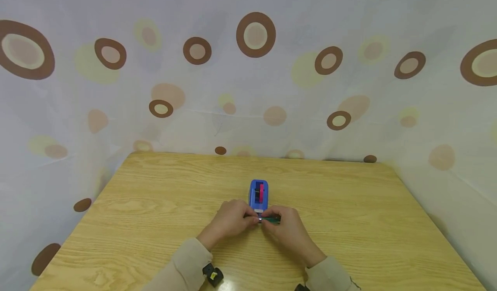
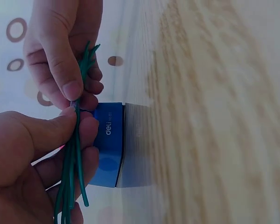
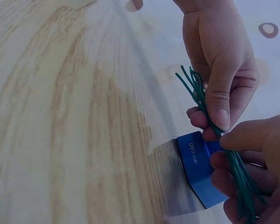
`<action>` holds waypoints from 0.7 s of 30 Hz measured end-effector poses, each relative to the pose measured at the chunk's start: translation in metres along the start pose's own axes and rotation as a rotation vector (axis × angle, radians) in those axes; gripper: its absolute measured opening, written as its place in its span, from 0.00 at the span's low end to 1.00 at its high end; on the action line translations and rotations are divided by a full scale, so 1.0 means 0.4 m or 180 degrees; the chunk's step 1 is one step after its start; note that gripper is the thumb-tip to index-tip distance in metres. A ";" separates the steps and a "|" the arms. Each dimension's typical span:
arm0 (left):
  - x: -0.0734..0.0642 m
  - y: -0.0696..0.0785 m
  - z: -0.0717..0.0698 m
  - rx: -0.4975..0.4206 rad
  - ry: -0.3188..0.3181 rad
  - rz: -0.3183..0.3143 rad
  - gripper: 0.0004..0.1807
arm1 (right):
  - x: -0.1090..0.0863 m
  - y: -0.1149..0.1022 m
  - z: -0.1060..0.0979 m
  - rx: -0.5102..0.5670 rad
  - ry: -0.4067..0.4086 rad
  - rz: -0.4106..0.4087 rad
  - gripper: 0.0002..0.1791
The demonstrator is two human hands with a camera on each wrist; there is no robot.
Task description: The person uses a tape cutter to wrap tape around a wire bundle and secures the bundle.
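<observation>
A bundle of thin green strands (image 1: 274, 219), like wires or twist ties, lies between both hands in front of a blue tape dispenser (image 1: 259, 207). My left hand (image 1: 232, 218) pinches the bundle near its middle with thumb and fingertips. Close beside it, my right hand (image 1: 290, 231) also pinches the strands, thumb on the near side. In the left wrist view the loose ends of the strands (image 2: 79, 161) fan out past the fingers. A small shiny spot shows between the thumbs, with the rest of it hidden by the fingertips. The dispenser's front (image 3: 196, 161) reads "deli".
A pink tape roll (image 1: 262, 193) sits in the dispenser. The wooden table (image 1: 155, 204) spreads out on both sides. Behind it hangs a pale curtain (image 1: 217, 6) with brown circles. A black device (image 1: 213, 275) is strapped at the left sleeve.
</observation>
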State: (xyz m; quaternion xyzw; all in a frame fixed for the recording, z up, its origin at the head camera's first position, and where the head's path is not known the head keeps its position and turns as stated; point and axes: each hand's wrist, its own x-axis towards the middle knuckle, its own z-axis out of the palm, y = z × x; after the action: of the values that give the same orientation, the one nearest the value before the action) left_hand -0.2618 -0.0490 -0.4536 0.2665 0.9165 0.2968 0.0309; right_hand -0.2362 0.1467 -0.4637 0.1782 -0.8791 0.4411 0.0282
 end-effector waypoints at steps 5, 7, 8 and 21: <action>-0.002 0.005 0.004 0.0203 0.0135 0.0000 0.05 | 0.002 0.000 -0.003 -0.0047 -0.0045 -0.0021 0.06; -0.001 0.007 0.005 0.0263 0.0176 -0.0008 0.05 | 0.003 0.000 -0.005 -0.0052 -0.0057 -0.0022 0.06; -0.001 0.008 0.005 0.0296 0.0194 -0.0011 0.05 | 0.003 -0.001 -0.006 -0.0057 -0.0061 -0.0027 0.06; -0.003 0.024 0.006 0.0772 0.0320 0.0064 0.04 | 0.009 -0.005 -0.003 -0.0178 -0.0031 -0.0064 0.06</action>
State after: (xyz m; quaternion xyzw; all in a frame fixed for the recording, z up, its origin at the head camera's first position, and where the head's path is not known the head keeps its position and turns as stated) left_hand -0.2558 -0.0418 -0.4504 0.2622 0.9433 0.1971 -0.0504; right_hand -0.2391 0.1455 -0.4608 0.1883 -0.8894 0.4152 0.0332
